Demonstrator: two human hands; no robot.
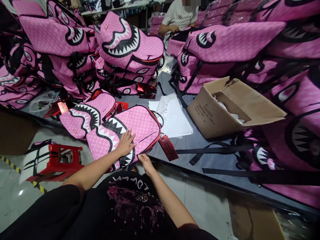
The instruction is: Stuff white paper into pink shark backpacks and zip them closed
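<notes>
One pink backpack lies to the left of the open carton on the grey-topped table, and both hands are on it. The left hand rests palm down over the printed mouth, fingers spread, gripping nothing. The right hand has its thumb and fingertips drawn together at the bag's near edge; whether they pinch a zip pull or the fabric is too small to tell. One red tag hangs off this bag toward the carton. A second backpack lies farther left of the carton, partly covered by the first. One stack of white paper sits just left of the carton, filling the space between it and the first bag. At least two black straps stretch across the table on the carton's near side, in the way there. Beyond the carton are heaped backpacks, overlapping too much to count, and one co-worker. One red stool stands well left of the carton, on the floor.
</notes>
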